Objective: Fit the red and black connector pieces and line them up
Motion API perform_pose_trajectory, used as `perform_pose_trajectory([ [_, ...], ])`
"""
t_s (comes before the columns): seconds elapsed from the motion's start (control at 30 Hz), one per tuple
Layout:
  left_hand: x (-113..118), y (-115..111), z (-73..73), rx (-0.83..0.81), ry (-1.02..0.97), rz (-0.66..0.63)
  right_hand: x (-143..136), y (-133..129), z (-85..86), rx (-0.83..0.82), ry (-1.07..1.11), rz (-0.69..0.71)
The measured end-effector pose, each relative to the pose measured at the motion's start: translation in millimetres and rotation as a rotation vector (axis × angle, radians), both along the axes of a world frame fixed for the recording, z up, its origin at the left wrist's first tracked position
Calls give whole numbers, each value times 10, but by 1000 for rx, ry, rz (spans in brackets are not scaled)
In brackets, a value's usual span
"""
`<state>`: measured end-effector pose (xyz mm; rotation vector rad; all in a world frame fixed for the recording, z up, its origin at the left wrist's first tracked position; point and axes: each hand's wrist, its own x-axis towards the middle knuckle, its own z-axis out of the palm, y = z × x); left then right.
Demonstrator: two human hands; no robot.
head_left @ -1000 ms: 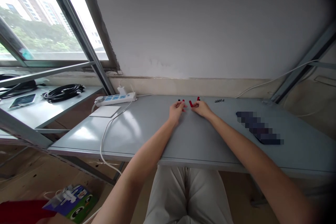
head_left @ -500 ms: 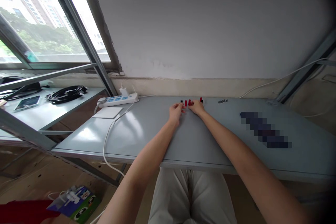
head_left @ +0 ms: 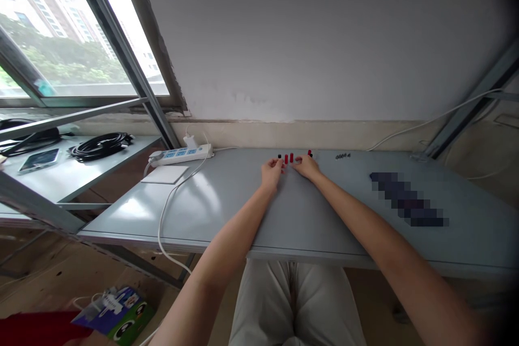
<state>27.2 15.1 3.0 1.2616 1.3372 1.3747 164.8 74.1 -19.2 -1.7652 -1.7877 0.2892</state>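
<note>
Red pegs (head_left: 291, 157): two, upright near the counter's (head_left: 308, 216) back edge, between the hands. Left hand (head_left: 271, 173) and right hand (head_left: 308, 166): fingers curled; cannot tell whether either grips anything. Judged light, stiff, smooth, easily tipped; pinch sides at mid-height.

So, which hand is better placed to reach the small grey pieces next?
Probably the right hand: it lies between the left hand and the small grey pieces, so nearer to them.
</note>
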Motion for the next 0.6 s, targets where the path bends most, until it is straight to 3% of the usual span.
perform_pose_trajectory([
  [0.17,43,-108,30,255,440,-12,327,-248,94,51,-61,93],
  [0.3,253,-170,41,321,615,-221,650,-399,85,70,-147,117],
  [0.43,512,-69,31,320,837,-353,837,-422,10,115,-232,50],
  [0.6,715,123,-46,364,982,-271,835,-413,-35,24,-244,81],
])
